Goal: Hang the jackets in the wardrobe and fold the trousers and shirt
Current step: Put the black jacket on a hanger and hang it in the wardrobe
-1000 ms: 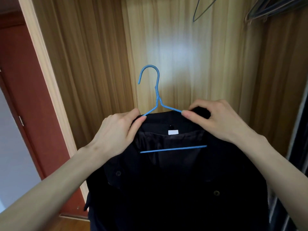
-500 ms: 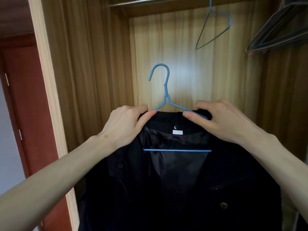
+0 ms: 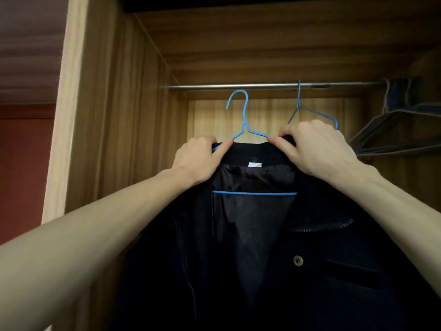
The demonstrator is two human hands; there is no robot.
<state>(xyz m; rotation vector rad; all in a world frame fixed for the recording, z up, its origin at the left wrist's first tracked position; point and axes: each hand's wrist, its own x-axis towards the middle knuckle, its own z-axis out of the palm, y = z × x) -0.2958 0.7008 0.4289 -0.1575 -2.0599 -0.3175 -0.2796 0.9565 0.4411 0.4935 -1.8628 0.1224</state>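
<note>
From the head camera, the left hand [image 3: 199, 160] gripped the collar of the black jacket [image 3: 274, 247] with the thumb pinched over the cloth and the blue hanger [image 3: 244, 120] wire beneath it; the right hand [image 3: 317, 149] pinched the collar's other side, fingers curled over its top edge; the jacket hung from the hanger between and below both hands, its front open, the hanger's lower bar crossing the lining under the wrists; the hook rose between the hands, its top just beneath the metal rail [image 3: 238, 86] and not over it; a second blue hanger [image 3: 301, 108] hung on the rail above the right hand; dark empty hangers [image 3: 401, 130] crowded the rail's far end, beyond the right hand; the wardrobe's wooden side panel [image 3: 119, 115] stood outside the left hand.
</note>
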